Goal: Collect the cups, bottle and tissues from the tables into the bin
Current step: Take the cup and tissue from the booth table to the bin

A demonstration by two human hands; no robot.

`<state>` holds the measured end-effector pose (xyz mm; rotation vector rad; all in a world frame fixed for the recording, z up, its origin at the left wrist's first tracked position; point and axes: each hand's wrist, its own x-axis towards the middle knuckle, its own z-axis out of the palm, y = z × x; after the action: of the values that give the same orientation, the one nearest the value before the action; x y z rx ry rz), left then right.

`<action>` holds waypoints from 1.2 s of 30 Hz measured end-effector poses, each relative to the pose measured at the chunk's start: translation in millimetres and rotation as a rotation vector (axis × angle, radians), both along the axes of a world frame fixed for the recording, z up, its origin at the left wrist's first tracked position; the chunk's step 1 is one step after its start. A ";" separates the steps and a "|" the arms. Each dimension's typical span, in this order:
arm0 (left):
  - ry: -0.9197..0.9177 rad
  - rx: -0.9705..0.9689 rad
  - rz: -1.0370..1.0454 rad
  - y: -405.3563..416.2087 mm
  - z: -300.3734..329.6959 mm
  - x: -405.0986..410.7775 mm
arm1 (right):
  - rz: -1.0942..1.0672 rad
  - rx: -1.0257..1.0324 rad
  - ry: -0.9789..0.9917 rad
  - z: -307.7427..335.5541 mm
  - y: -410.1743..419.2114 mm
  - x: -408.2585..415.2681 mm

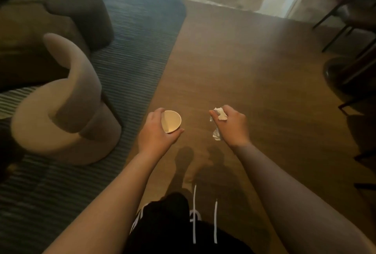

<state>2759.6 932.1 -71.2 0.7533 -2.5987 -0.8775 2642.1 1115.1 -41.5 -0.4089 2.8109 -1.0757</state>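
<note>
My left hand [157, 131] grips a white paper cup [171, 121] from the side, its open mouth facing up and to the right; the inside looks empty. My right hand [233, 126] holds crumpled white tissues [220, 115], with bits sticking out above the fingers and below the palm. Both hands are held out in front of me over the wooden floor, about a hand's width apart. No bin, bottle or table shows in this view.
A beige round chair [61, 115] stands at the left on a striped dark rug [130, 66]. A sofa [40, 19] sits behind it. Dark chair legs [345, 35] stand at the right. A wooden floor [234, 60] runs ahead toward a bright doorway.
</note>
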 end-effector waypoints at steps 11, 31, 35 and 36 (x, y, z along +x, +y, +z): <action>0.033 0.000 0.080 -163.3 -15.2 -336.2 | 0.119 0.031 0.035 -32.9 -159.7 -350.3; 0.001 0.053 0.255 -517.4 -14.4 -877.6 | 0.287 0.063 0.016 -36.2 -539.8 -930.9; -0.020 0.065 0.347 -606.8 -11.9 -998.5 | 0.361 0.079 0.027 -41.9 -631.9 -1069.6; -0.025 0.064 0.366 -629.5 -8.1 -1025.4 | 0.371 0.074 0.029 -39.8 -654.3 -1101.2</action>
<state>1734.2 302.6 -79.3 1.2152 -2.3505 -0.8419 1541.0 460.8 -81.3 -0.8995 2.6381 -0.8877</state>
